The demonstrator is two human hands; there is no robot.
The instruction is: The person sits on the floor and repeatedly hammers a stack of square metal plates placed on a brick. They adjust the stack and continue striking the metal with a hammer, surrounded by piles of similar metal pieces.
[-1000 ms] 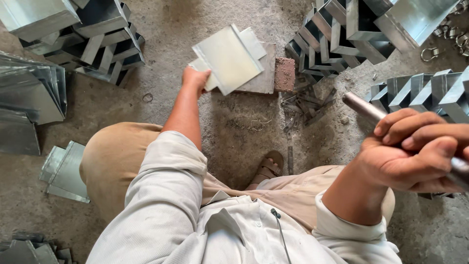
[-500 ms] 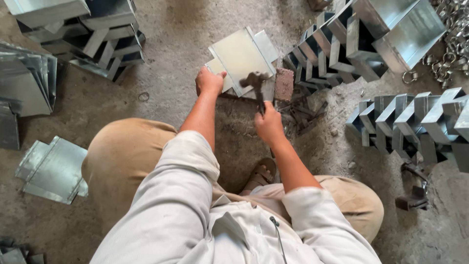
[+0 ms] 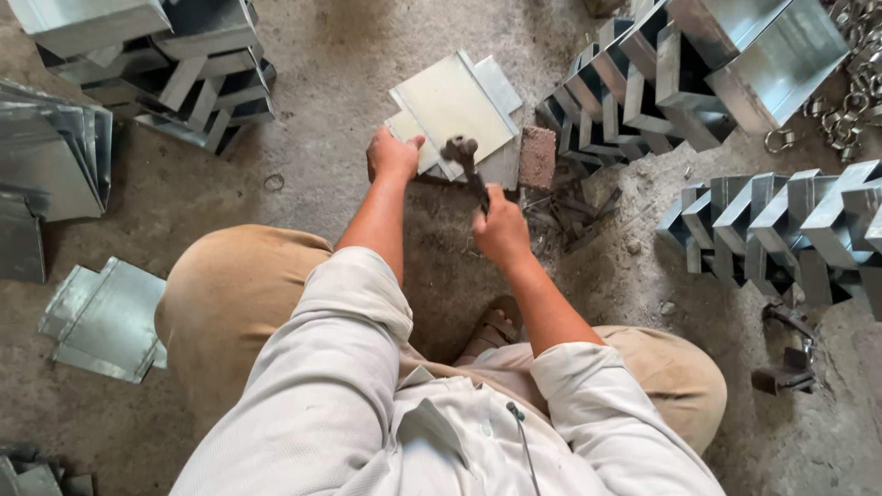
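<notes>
A cross-shaped sheet-metal blank (image 3: 457,99) lies flat on a block on the concrete floor ahead of me. My left hand (image 3: 390,154) presses on its near left edge and holds it down. My right hand (image 3: 501,230) is shut on the handle of a hammer (image 3: 462,156). The hammer head hangs just above the blank's near edge. My knees in tan trousers frame both arms.
A brick (image 3: 537,156) stands right of the blank. Rows of folded metal boxes (image 3: 790,230) fill the right side, with more boxes (image 3: 643,83) at top right. Flat and folded sheets (image 3: 55,161) pile up left. A loose blank (image 3: 106,317) lies beside my left knee. Metal scraps (image 3: 579,216) lie near the brick.
My right hand came down from high at the right with the hammer and now holds it over the blank's near edge. The left hand stayed on the blank.
</notes>
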